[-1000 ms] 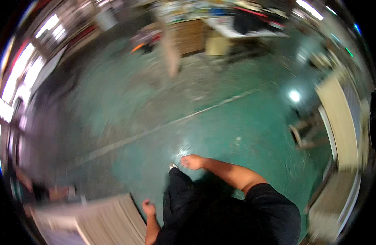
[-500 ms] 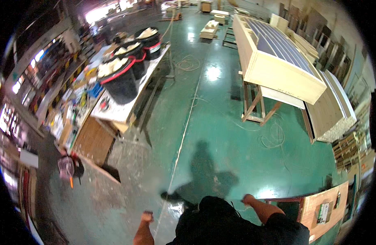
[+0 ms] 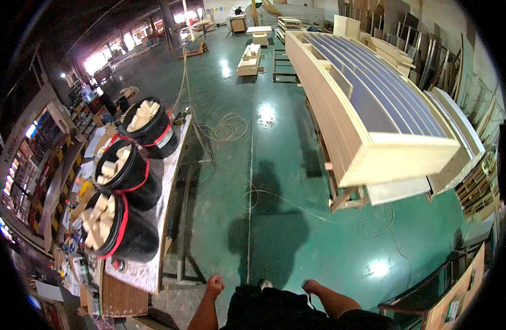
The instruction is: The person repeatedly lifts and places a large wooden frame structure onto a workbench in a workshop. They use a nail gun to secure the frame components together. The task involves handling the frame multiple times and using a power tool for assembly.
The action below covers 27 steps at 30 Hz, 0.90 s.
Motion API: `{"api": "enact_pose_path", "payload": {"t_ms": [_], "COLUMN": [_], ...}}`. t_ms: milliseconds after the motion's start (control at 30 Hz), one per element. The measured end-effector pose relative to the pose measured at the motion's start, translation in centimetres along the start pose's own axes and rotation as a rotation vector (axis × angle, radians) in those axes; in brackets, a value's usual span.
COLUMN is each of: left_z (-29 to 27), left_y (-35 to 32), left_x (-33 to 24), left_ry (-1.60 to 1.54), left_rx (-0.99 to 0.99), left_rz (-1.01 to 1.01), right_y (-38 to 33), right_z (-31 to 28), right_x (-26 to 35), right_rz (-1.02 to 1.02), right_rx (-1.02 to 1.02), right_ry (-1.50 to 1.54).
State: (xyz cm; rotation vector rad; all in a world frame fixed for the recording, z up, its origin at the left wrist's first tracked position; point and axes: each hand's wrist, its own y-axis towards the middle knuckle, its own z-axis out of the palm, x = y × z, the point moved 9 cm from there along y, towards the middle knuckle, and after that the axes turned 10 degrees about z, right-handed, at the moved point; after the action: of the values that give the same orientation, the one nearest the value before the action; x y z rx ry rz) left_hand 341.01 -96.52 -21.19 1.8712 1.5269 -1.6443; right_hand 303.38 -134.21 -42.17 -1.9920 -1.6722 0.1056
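**Empty-handed on the green workshop floor**

Compared with half a second earlier, the view has swung further along the aisle: the workbench [image 3: 154, 264] now sits close on the left and the long panel stack on the right looms larger. The left hand [image 3: 214, 286] is clenched into a fist, holding nothing; the right hand [image 3: 312, 286] hangs loosely curled, also empty, both just above the glossy green concrete floor [image 3: 275, 165]. Three round black buckets [image 3: 137, 179] with red bands stand in a row on the bench, each filled with pale wood offcuts. The stack [image 3: 368, 110] is flat, cream-edged boards with blue faces.
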Motion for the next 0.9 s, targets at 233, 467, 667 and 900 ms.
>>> {"api": "enact_pose_path", "payload": {"t_ms": [233,467,667,900], "left_z": [-4.1,0.8,0.9,4.1], "left_y": [12.9,54.1,94.1,117.0], "left_x": [4.8,-17.8,-57.9,-71.5], "left_ry": [-0.040,0.674,-0.109,-0.101], "left_rx": [0.052,0.567,0.099,0.103], "left_rz": [-0.525,-0.024,0.339,0.220], "right_y": [33.3,44.5,49.6,76.9], "right_z": [-44.1,-41.7,-46.1,-62.5], "right_x": [-0.5,-22.7,-37.0,-52.5], "right_rz": [0.284,0.458,1.056,0.969], "right_rx": [-0.104,0.077,0.306,0.391], "right_ry": [0.888,0.577,1.011,0.886]}}
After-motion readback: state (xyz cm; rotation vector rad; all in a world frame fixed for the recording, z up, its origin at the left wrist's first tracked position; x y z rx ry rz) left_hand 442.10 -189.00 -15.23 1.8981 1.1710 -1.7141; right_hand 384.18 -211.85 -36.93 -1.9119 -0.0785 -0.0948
